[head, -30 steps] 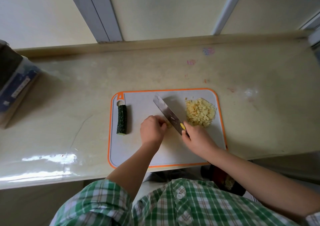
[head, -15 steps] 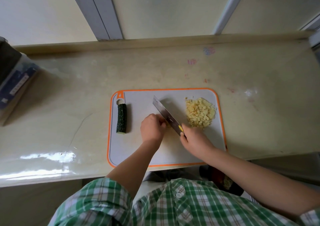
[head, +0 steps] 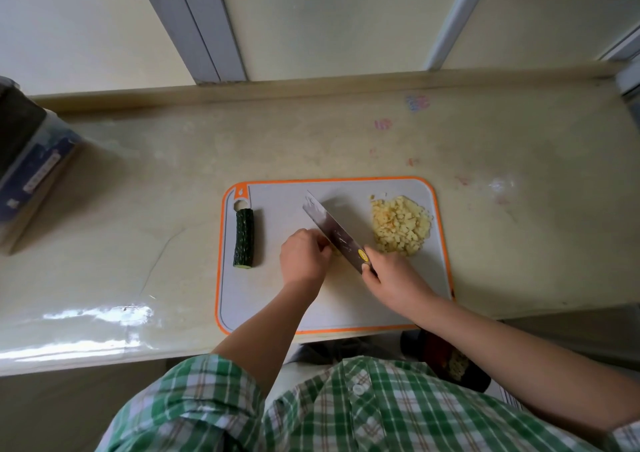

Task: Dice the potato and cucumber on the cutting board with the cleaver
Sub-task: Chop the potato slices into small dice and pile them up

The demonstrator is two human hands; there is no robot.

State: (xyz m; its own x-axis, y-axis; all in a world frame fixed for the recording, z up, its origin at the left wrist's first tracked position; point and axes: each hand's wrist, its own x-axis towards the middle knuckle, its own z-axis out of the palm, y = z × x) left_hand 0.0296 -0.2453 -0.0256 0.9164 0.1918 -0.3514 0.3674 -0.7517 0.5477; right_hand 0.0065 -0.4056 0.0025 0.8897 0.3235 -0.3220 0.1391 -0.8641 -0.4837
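A grey cutting board (head: 332,306) with an orange rim lies at the counter's front edge. On its left side lies a dark green cucumber piece (head: 244,237). A heap of diced potato (head: 401,225) sits at the board's right. My right hand (head: 391,275) grips the cleaver (head: 332,231) by its handle, blade slanting up to the left. My left hand (head: 304,257) is curled just left of the blade, over a small potato piece that is almost wholly hidden.
The beige counter (head: 485,209) runs to a low back ledge under a window frame. A box wrapped in clear plastic (head: 31,174) stands at the far left. A dark container (head: 450,361) sits below the counter's front edge.
The cleaver and both hands stay in nearly the same place, shifting only slightly along the board. The cucumber and the potato heap have not moved.
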